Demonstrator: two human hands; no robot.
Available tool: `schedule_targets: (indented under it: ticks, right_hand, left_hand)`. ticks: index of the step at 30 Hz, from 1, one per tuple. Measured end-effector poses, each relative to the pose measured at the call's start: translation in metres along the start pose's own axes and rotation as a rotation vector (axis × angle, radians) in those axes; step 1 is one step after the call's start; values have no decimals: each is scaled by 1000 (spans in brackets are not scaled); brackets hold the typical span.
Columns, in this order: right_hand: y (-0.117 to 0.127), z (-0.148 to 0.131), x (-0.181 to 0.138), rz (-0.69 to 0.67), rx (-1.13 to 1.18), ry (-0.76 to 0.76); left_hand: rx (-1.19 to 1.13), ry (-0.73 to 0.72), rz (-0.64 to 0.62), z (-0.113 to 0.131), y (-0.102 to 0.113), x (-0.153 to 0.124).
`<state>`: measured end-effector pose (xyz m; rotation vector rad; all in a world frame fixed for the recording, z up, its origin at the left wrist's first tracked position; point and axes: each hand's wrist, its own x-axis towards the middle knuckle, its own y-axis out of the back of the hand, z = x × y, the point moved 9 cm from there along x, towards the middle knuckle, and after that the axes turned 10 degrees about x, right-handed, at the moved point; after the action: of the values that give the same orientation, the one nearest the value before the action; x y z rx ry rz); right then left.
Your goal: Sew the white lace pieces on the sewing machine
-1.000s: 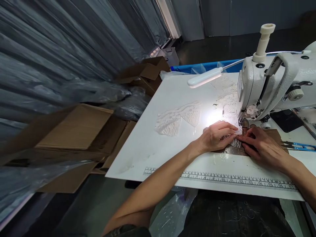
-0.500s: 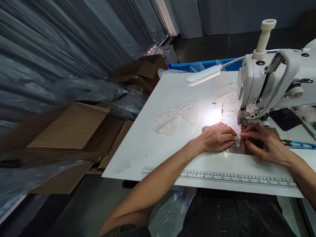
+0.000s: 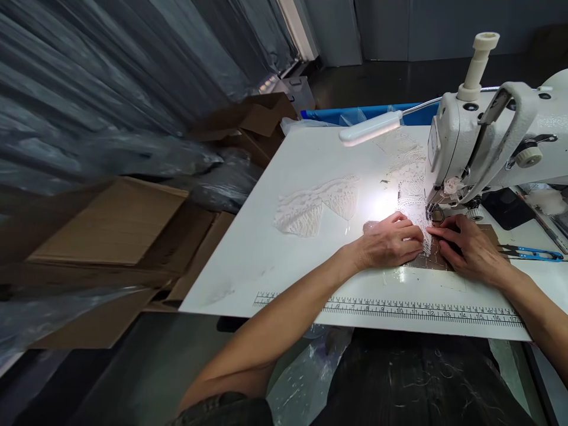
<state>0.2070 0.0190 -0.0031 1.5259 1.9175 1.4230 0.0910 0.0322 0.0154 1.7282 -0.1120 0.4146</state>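
Observation:
A strip of white lace [image 3: 415,204] runs under the needle area of the white sewing machine [image 3: 461,136], and its near end lies between my hands. My left hand [image 3: 394,241] rests on the left edge of the lace, fingers curled down and closed on it. From the other side, my right hand [image 3: 468,245] reaches in with its index fingertip against the lace, just in front of the presser foot. Its thumb stands apart from the index finger, so the hand is open. Another scalloped lace piece [image 3: 317,204] lies flat to the left.
A lit lamp [image 3: 370,129] hangs over the white table [image 3: 231,266]. Blue thread snips [image 3: 530,253] and a dark flat object [image 3: 508,208] lie at the right. A printed ruler [image 3: 399,310] follows the front edge. Open cardboard boxes [image 3: 110,222] stand left of the table.
The lace tip between my fingers has shifted slightly away from me, toward the machine. My right hand has moved a little left, and its fingertips no longer meet my left hand's.

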Motion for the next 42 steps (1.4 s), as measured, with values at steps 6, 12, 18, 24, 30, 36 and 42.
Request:
schedule_targets:
  ticks: [6, 12, 18, 24, 30, 36, 42]
  right_hand:
    - [3, -10, -1, 1, 0, 127]
    - [4, -9, -2, 9, -39, 110]
    - [5, -14, 1, 11, -76, 112]
    - [3, -11, 5, -23, -166, 44]
    - [-4, -2, 10, -87, -291, -113]
    - [-9, 5, 15, -153, -350, -251]
    - [-4, -3, 11, -102, -272, -120]
  left_hand:
    - [23, -60, -21, 10, 7, -1]
    - [-31, -111, -131, 11, 5, 5]
    - [-106, -43, -139, 2, 3, 5]
    - [-32, -32, -136, 5, 3, 2]
    - [8, 7, -137, 1, 0, 3]
    - [11, 17, -66, -2, 1, 2]
    - [6, 52, -53, -8, 0, 2]
